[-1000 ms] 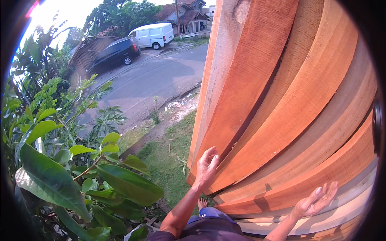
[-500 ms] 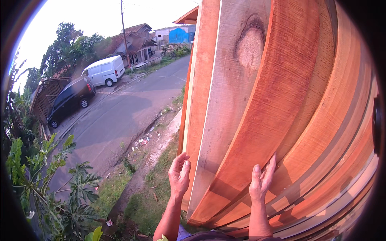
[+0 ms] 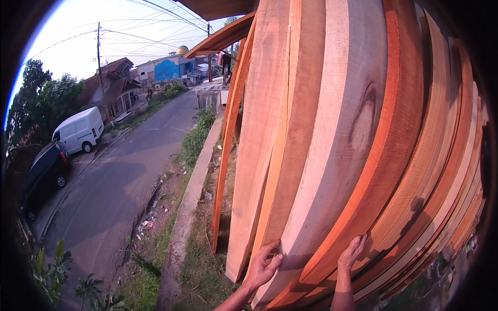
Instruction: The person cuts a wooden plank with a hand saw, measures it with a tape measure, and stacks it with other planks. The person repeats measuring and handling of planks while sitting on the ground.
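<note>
Loosely now: left hand [image 3: 265,262] at 6 o'clock, grip half curled, thumb and fingers apart, nothing visible between them. It sits at the left edge of the pale knotted board [image 3: 345,129]; contact cannot be told. Right hand [image 3: 351,254], between 4 and 5 o'clock, grip slack, fingers upward beside the right edge of the red-orange board [image 3: 390,155]; no hold evident, touch uncertain.

Change over the last half second: view swung along the road, vehicles slid toward the left rim, hands drawn closer together in frame. Left hand was out by the edge boards; now at the pale one. Reading: the two hands bracket the pale and red-orange pair, so work seems centred there, with neither board plainly grasped.

Outward: pair stands upright, pale board's knot near 2 o'clock, red-orange to its right at 3. Tan board [image 3: 306,103] just left, near 1. More boards [image 3: 448,155] ranked close at 3, curved by the lens. Concrete strip [image 3: 191,212] and grass at 7. Road [image 3: 140,155] at 9; white van [image 3: 80,129] beyond, dark car [image 3: 49,176] nearer. Blue-walled building [image 3: 166,71] at 11.
</note>
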A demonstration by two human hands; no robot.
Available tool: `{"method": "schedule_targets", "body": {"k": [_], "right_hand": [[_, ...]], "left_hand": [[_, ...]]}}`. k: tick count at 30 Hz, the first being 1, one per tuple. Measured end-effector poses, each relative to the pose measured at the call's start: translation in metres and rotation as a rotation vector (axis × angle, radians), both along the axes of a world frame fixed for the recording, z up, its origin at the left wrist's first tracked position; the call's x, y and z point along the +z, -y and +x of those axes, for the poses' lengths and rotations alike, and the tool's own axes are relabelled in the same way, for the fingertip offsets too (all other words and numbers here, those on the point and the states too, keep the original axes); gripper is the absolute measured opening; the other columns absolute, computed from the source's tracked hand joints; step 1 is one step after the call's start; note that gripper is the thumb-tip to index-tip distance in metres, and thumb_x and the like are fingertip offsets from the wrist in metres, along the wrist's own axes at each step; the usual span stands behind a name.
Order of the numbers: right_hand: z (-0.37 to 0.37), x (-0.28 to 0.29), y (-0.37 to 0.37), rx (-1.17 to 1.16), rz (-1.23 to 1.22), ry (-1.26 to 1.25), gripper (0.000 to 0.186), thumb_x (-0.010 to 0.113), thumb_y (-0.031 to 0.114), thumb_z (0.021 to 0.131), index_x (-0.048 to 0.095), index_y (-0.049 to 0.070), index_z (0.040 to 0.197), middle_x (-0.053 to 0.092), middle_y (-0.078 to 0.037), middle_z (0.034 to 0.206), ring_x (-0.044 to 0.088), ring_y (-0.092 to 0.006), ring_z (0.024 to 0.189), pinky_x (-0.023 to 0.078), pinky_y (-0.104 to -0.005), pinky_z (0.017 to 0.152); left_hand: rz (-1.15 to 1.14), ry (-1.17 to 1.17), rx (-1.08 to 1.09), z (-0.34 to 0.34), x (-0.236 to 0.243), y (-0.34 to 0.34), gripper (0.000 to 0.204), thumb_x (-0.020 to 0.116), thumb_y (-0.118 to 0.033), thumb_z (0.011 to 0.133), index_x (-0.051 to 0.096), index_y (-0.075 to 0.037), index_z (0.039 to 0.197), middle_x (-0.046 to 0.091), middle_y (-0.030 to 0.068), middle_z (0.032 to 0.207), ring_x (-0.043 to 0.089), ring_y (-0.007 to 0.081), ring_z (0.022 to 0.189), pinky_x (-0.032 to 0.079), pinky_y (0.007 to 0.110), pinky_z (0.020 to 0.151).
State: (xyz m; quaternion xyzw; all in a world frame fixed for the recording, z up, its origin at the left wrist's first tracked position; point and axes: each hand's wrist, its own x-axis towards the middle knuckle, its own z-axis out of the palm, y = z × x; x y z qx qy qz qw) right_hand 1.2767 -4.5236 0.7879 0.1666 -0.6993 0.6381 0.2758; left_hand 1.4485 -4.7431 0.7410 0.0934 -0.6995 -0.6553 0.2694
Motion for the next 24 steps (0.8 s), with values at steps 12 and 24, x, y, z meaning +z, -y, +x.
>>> {"method": "schedule_targets", "body": {"k": [12,24], "right_hand": [[-0.010,-0.003,-0.005,-0.193,0.161,-0.110,0.067,0.037,0.049,0.107,0.045,-0.008,0.141,0.053,-0.029,0.133,0.053,-0.0377,0.119,0.042,-0.0455,0.102],[-0.014,0.000,-0.002,-0.146,0.011,-0.059,0.079,0.039,0.055,0.106,0.037,-0.011,0.148,0.040,-0.027,0.151,0.042,-0.0339,0.137,0.032,-0.0462,0.117]], "left_hand": [[-0.070,0.139,-0.115,0.032,-0.041,-0.022,0.063,0.066,-0.026,0.099,0.041,-0.006,0.154,0.043,0.0175,0.158,0.056,0.0315,0.132,0.050,0.043,0.105],[-0.230,0.180,-0.108,0.054,-0.078,-0.040,0.064,0.065,-0.027,0.098,0.041,-0.006,0.154,0.043,0.0198,0.157,0.051,0.0346,0.138,0.042,0.041,0.115]]}}
